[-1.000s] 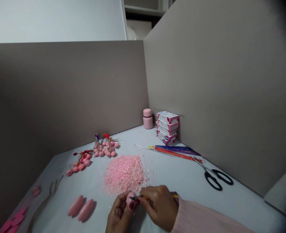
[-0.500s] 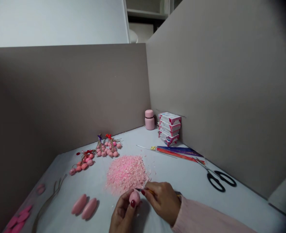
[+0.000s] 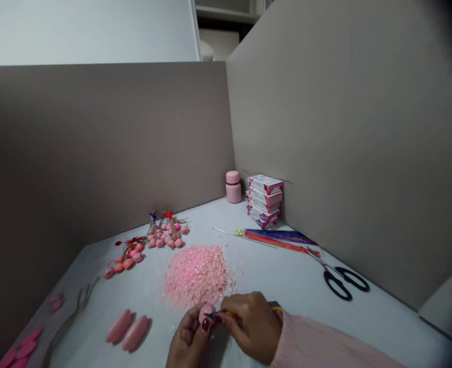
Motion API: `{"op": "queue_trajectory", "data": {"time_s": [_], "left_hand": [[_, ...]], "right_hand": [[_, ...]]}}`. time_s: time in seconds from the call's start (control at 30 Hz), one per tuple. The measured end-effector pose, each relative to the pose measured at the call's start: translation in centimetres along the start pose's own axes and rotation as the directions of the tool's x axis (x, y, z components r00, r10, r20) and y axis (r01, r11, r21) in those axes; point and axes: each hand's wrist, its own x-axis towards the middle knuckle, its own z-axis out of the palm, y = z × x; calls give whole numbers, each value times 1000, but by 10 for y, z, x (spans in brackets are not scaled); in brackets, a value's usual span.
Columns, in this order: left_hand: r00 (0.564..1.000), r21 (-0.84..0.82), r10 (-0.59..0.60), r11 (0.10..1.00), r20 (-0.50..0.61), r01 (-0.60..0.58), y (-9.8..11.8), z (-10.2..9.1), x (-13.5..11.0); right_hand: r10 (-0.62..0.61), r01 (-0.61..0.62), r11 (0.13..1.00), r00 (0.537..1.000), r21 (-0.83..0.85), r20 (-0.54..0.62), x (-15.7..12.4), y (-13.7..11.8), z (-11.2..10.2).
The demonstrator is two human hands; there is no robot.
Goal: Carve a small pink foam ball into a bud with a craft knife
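My left hand [image 3: 187, 340] pinches a small pink egg-shaped piece [image 3: 206, 311] between thumb and fingers near the table's front edge. My right hand [image 3: 251, 327] grips a thin yellow-handled tool [image 3: 249, 310], and its dark tip touches the pink piece. Just beyond both hands lies a heap of pink sequins [image 3: 197, 275] on the white table [image 3: 287, 286].
Two pink oval pieces [image 3: 127, 328] lie to the left, with brown stems [image 3: 70, 319] and more pink ovals [image 3: 19, 352] further left. Bunches of pink beads [image 3: 149, 243] sit behind. Scissors [image 3: 341, 281], coloured sticks [image 3: 279, 237], stacked boxes [image 3: 265, 200] and a pink jar [image 3: 233, 187] stand right, by grey partitions.
The tool tip lifted off toward the sequin heap half a second ago, and is now back against the pink piece. The view shifted slightly.
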Motion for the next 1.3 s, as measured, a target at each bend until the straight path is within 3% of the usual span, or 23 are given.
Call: {"op": "queue_trajectory", "data": {"time_s": [0.2, 0.33, 0.43, 0.73, 0.87, 1.1, 1.3], "left_hand": [[999, -14, 33, 999, -8, -33, 1, 0, -1], [998, -2, 55, 998, 18, -55, -5, -1, -4], [998, 22, 56, 998, -10, -56, -8, 0, -4], [989, 45, 93, 995, -119, -88, -12, -5, 3], [985, 72, 136, 989, -103, -129, -10, -3, 0], [990, 125, 114, 987, -81, -103, 4, 6, -6], [984, 172, 165, 973, -71, -151, 0, 3, -6]], "right_hand": [[27, -27, 999, 1000, -25, 12, 1, -2, 1], [191, -193, 975, 981, -109, -23, 6, 12, 0], [233, -238, 963, 971, -126, -50, 8, 21, -2], [-84, 84, 996, 996, 6, 2, -3, 2, 2], [-79, 81, 996, 996, -39, 45, -2, 3, 1], [-44, 46, 997, 999, -67, 33, 0, 3, 0], [37, -34, 994, 999, -104, 30, 2, 6, -1]]}}
